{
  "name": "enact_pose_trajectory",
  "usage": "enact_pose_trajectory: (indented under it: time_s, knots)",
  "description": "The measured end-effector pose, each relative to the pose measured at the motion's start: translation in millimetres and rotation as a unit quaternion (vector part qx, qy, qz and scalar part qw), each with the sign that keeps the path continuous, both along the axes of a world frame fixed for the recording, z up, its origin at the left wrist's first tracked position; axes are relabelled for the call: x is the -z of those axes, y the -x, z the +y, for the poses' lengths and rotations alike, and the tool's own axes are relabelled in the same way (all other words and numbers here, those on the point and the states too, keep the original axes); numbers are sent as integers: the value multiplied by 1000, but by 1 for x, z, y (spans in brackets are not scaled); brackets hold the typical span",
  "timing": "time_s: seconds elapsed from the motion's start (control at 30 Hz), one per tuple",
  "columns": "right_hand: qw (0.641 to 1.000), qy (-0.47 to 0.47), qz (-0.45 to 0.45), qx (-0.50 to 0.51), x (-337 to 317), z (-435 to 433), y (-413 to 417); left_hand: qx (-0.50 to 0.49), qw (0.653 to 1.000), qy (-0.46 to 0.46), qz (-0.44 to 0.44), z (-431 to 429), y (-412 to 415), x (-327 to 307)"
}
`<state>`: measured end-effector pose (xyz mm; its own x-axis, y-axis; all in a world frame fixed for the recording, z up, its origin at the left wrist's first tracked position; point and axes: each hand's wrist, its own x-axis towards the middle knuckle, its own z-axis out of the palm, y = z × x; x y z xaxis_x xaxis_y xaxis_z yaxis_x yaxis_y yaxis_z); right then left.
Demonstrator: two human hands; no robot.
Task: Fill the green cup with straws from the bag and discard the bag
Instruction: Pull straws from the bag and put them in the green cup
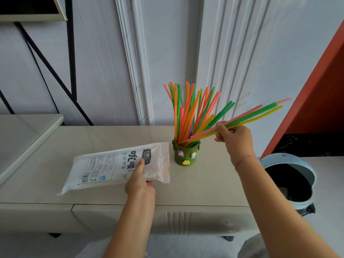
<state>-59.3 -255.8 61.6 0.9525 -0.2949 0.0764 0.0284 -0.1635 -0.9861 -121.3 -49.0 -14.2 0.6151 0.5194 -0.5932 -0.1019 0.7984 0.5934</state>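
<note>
A green cup (pixel 185 155) with small stuck-on figures stands on the beige cabinet top (pixel 102 138). Several coloured straws (pixel 188 108) stand upright in it. My right hand (pixel 233 136) pinches a slanted bundle of straws (pixel 260 113); their lower ends reach into the cup's mouth. A white plastic bag (pixel 115 165) with printed text lies flat left of the cup. My left hand (pixel 139 180) grips the bag's near right edge, thumb on top.
A pale blue bin (pixel 290 175) with a dark liner stands on the floor to the right of the cabinet. An orange panel (pixel 316 90) rises at the far right. A lighter table (pixel 24 138) adjoins on the left.
</note>
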Motion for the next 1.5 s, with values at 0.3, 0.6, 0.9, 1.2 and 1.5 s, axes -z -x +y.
enact_pose_trajectory:
  time_s: [0.3,0.6,0.9,1.2,1.5]
  knots:
    - [989,107,52,-92,27,29,-13,8,1000,5,4,-3,0,-2]
    - [994,65,26,-84,30,22,-12,12,1000,7,1,3,-2,6]
    - [999,23,-3,-32,32,22,-14,18,1000,10,-2,0,-1,5]
    - [995,52,30,-83,50,29,-13,14,1000,9,5,3,6,0]
    - [940,-272,190,-75,61,35,20,-26,998,-57,-12,-8,15,-12]
